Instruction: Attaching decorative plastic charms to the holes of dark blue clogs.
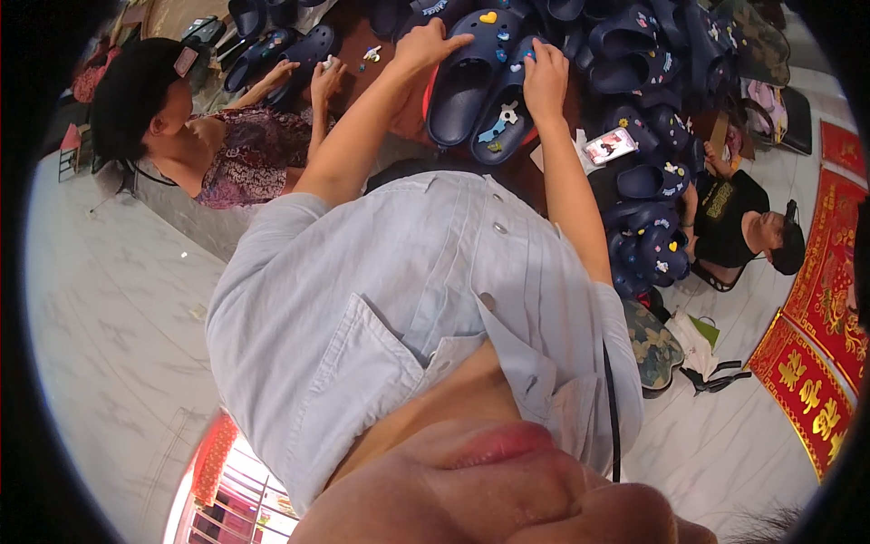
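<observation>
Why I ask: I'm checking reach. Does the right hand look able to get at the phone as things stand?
Probably yes: the phone lies near the right hand, with nothing over it, though that hand would first need to leave a shoe.

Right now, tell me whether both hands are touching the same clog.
No, the left hand touches the yellow-heart clog, while the right hand touches the neighbouring clog.

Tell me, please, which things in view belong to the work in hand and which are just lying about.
Seemingly part of the work:
left clog, touched by the left hand
right clog, touched by the right hand
loose charms
piled clogs

Seemingly just lying about:
phone
camouflage-patterned pad
</observation>
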Available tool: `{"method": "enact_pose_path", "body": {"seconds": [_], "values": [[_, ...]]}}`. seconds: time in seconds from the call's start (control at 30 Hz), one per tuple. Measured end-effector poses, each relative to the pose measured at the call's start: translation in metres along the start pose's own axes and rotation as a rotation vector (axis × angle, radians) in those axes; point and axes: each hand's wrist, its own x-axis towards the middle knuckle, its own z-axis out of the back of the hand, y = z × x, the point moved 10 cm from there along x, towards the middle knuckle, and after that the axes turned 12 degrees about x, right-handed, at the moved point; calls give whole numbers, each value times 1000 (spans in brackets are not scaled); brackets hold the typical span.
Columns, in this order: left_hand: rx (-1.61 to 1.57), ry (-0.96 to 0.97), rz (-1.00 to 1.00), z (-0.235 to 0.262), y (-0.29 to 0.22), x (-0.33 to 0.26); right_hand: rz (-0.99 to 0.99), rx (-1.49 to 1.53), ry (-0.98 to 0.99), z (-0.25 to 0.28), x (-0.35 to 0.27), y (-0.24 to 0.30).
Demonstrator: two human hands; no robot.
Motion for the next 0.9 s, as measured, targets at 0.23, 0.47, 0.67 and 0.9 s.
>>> {"method": "enact_pose_path", "body": {"seconds": [0.23,0.47,0.67,0.9], "values": [[133,25,-109,-31,-3,16,-82,-66,94,-26,3,-21],[213,-262,-204,-20,-18,7,-92,24,1,-13,2,-18],[62,-320,-200,-23,1,2,-88,50,5,-11,0,-5],[26,-381,-277,-23,6,-2,-55,150,-76,-4,0,3]]}}
